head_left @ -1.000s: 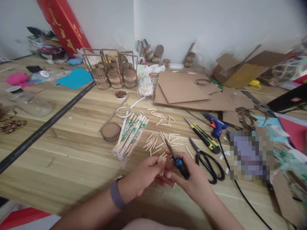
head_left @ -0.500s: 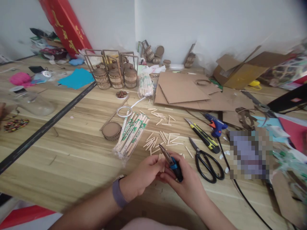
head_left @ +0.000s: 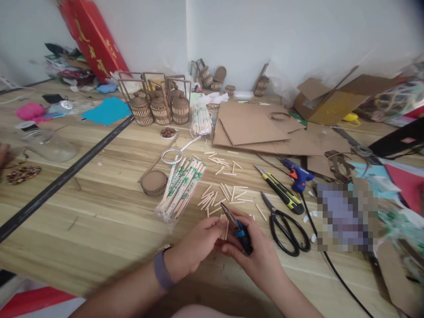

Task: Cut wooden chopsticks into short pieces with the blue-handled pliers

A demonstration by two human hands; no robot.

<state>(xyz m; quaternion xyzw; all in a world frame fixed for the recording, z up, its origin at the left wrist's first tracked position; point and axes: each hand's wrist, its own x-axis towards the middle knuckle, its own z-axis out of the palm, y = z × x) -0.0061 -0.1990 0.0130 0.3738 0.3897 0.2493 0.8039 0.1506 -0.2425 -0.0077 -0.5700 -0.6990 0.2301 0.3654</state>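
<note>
My left hand (head_left: pixel 195 243), a watch on its wrist, is closed on a few short wooden sticks (head_left: pixel 224 229) pinched between thumb and fingers. Wrapped around a pair of pliers (head_left: pixel 242 237) with blue and black handles is my right hand (head_left: pixel 261 256). The pliers' jaws point up and left, close beside the held sticks. Just beyond both hands, several cut sticks (head_left: pixel 226 191) lie scattered. A plastic bag of paper-wrapped chopsticks (head_left: pixel 182 187) rests to their left. Black-handled scissors (head_left: pixel 288 232) and a yellow utility knife (head_left: pixel 281 190) lie to the right.
A blue glue gun (head_left: pixel 300 174) with a black cord lies at right. Cardboard sheets (head_left: pixel 258 123) and small lidded baskets (head_left: pixel 160 108) stand farther back. A round cardboard piece (head_left: pixel 154 183) and a tape roll (head_left: pixel 171 155) sit left of centre. Another person's hand (head_left: pixel 4 154) shows at the left edge.
The view has shifted slightly. My hands stay together in nearly the same place, with a little more of the held sticks showing. The other person's hand has moved slightly at the left edge.
</note>
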